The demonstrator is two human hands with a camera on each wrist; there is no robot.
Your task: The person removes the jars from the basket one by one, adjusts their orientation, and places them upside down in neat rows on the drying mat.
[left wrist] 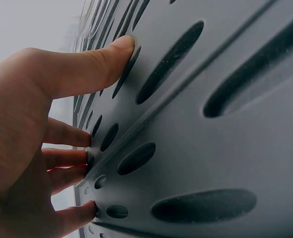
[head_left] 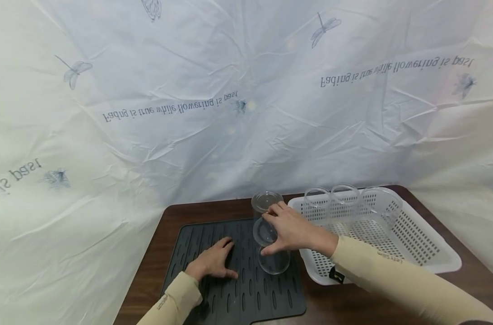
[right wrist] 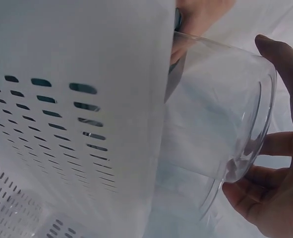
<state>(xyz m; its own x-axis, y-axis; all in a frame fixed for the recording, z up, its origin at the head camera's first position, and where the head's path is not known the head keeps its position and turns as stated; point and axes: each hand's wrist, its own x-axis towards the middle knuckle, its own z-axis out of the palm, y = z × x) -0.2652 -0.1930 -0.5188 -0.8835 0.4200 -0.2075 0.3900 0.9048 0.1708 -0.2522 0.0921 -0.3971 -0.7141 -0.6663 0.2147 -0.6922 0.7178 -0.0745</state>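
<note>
My right hand (head_left: 289, 228) grips a clear cup (head_left: 274, 262) by its upper end, with thumb and fingers on opposite sides. The cup is over the right part of a dark grey slotted mat (head_left: 246, 289); I cannot tell whether it touches the mat. In the right wrist view the fingers curl about the rounded end of the clear cup (right wrist: 210, 109). Just behind it stands a second clear cup (head_left: 267, 198). My left hand (head_left: 214, 261) rests on the mat with fingers spread. Its thumb and fingertips touch the slotted surface in the left wrist view.
A white perforated basket (head_left: 445, 259) stands right of the mat, under my right forearm. Three clear cups, including one cup (head_left: 346, 194), are along its far side. A brown wooden table (head_left: 149, 271) lies beneath. A white printed sheet (head_left: 230, 149) hangs behind.
</note>
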